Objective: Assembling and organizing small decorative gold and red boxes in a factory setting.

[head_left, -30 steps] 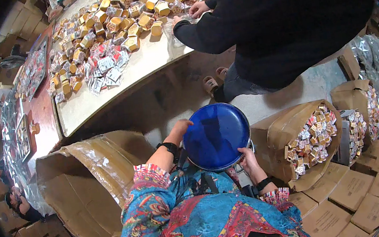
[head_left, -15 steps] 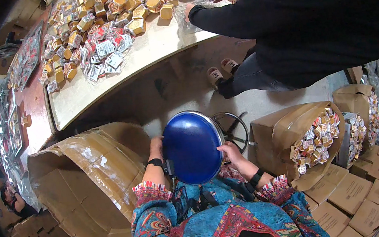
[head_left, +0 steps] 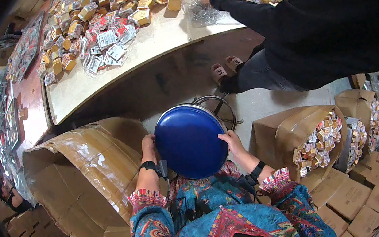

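Observation:
A round stool with a shiny blue padded seat (head_left: 191, 142) and a metal rim is in front of my body, seen from above. Its chrome ring (head_left: 227, 109) and part of the base show beyond the seat; the rest is hidden under it. My left hand (head_left: 149, 148) grips the seat's left edge, its fingers mostly out of sight beneath. On the right edge my right hand (head_left: 233, 142) is closed, thumb on top of the rim. Both wrists wear dark bands.
A big open cardboard box (head_left: 78, 179) stands close on my left. To my right are boxes full of small packaged items (head_left: 320, 145) and flat stacked cartons (head_left: 348, 196). Ahead, a table (head_left: 161, 39) bears yellow wrapped pieces; a co-worker in black (head_left: 325, 30) stands there.
The stool has shifted slightly left and away from me, both hands moving with it. Its ring now shows farther beyond the seat. The co-worker's hands have moved right along the table.

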{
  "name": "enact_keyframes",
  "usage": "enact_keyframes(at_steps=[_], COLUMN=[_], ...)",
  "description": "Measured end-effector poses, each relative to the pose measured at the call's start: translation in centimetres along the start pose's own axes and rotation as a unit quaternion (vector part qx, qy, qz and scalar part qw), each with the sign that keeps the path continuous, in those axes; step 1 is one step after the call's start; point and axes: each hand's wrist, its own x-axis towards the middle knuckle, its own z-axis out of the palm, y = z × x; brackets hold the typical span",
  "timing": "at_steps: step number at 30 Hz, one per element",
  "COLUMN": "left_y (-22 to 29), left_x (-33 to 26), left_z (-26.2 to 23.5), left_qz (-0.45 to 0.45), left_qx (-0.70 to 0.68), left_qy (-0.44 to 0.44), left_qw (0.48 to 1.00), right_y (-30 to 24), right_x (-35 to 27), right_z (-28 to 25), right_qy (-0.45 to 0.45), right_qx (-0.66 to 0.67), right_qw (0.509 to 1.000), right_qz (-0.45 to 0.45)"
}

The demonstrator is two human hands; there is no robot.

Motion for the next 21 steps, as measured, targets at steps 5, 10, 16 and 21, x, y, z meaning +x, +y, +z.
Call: enact_keyframes(at_steps=[5,10,16,21], left_y=[-0.8,5.6,5.0,3.9], left_x=[0.2,-6.5,-6.6,-4.1], left_z=[-1.5,4.6,5.5,4.0], left_qz=[0.071,-0.027,0.015,0.031], left_qx=[-0.024,-0.033,-0.08,-0.102], left_qy=[0.067,0.057,0.09,0.089], left_qw=[0.995,0.997,0.993,0.99], right_y=[0.0,0.4,-2.4,-3.9], right_x=[1.9,6.9,10.8,10.3], right_z=[1.4,-0.9,-1.2,0.9], right_qy=[-0.045,0.001,-0.043,0.015], right_qx=[0.025,0.029,0.039,0.012], right_qw=[0.999,0.999,0.998,1.0], right_qz=[0.001,-0.02,0.003,-0.024])
